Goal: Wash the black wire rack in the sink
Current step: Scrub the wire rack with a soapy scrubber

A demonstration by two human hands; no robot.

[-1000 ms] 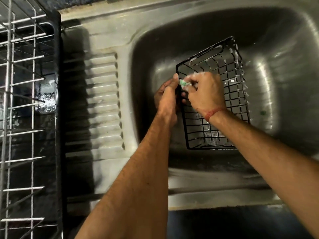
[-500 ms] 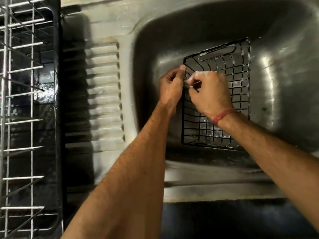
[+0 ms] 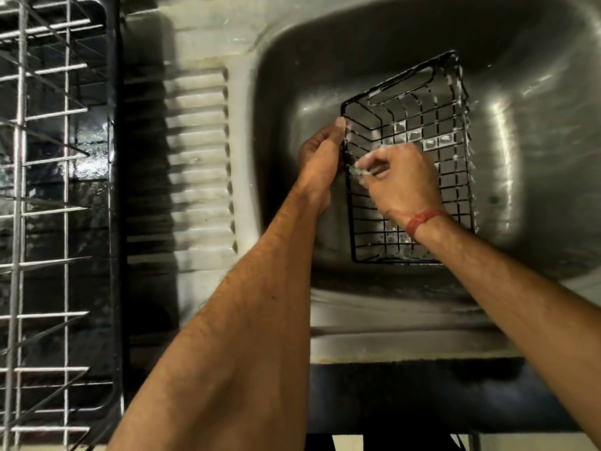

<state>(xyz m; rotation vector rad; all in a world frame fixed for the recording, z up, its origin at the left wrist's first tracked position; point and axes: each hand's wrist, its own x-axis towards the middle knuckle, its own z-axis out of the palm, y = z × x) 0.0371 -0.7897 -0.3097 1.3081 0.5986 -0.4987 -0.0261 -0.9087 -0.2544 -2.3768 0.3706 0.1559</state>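
Observation:
The black wire rack (image 3: 432, 125) stands tilted in the steel sink (image 3: 536, 109), with soap film across several of its meshes. My left hand (image 3: 320, 161) grips the rack's left rim, thumb on the upper corner. Inside the rack, my right hand (image 3: 398, 180) pinches a small greenish scrub pad (image 3: 356, 171) against the wires just inside the left rim. Foam coats the fingertips of that hand. A red thread circles the right wrist.
A ribbed steel drainboard (image 3: 198, 157) lies left of the sink basin. Farther left stands a chrome wire dish rack (image 3: 42, 222) over a black tray. The sink's front rim (image 3: 390, 340) runs below the basin, with a dark counter edge under it.
The right hand has slid its pad down the rack's left side from near the top corner. The rack has shifted and tilted a little in the left hand's grip.

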